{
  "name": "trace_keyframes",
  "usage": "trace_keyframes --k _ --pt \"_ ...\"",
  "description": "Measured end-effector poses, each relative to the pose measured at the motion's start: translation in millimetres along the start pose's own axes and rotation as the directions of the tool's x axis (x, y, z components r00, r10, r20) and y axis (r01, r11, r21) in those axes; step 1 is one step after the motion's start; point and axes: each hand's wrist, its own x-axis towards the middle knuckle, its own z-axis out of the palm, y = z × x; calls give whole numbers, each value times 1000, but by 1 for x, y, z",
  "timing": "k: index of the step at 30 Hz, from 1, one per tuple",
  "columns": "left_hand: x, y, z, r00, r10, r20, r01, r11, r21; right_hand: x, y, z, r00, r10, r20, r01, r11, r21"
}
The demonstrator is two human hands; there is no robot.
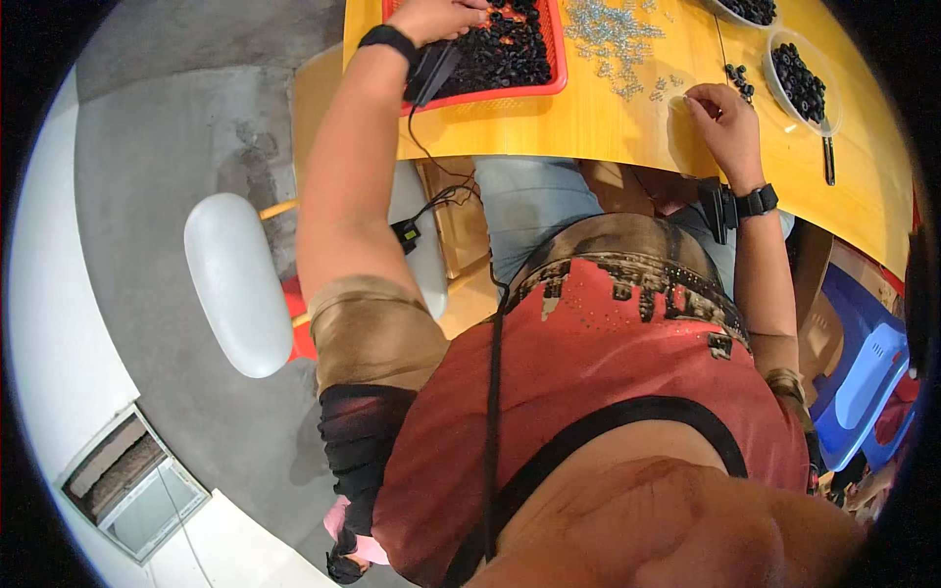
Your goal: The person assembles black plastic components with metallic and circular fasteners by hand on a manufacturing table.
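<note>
My left hand (438, 20) is over a red plastic basket (560, 61) at the top of the view, its fingers pinched together. Anything between them is too small to make out. Inside the basket lie many small black parts (510, 64), some ring-shaped. My right hand (727, 120) rests at the table's near edge, thumb and forefinger closed together; what they hold, if anything, cannot be seen. Just beyond it, small shiny clear or silvery pieces (613, 39) are scattered on the yellow table (608, 127).
A clear bowl (834, 116) of black rings stands right of my right hand, with another bowl (774, 20) behind it. Loose black pieces (740, 80) and a slim black-handled tool (829, 162) lie nearby. A black cable (431, 152) hangs off the table; a white stool (238, 284) stands left.
</note>
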Motion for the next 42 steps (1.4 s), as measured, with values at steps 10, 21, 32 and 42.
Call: trace_keyframes --k 10,21,32,42 --pt "59 -44 30 945 313 -97 -264 903 340 -17 18 4 996 42 85 -54 987 149" --pt "41 -11 26 976 193 -104 -127 882 454 -17 22 10 997 31 73 -38 993 108" --pt "-63 -68 19 970 241 -38 -101 255 -962 -13 25 10 997 -65 35 63 997 51" --pt "-66 -34 92 629 773 -82 -122 -6 -992 -20 33 8 981 157 117 -187 929 319"
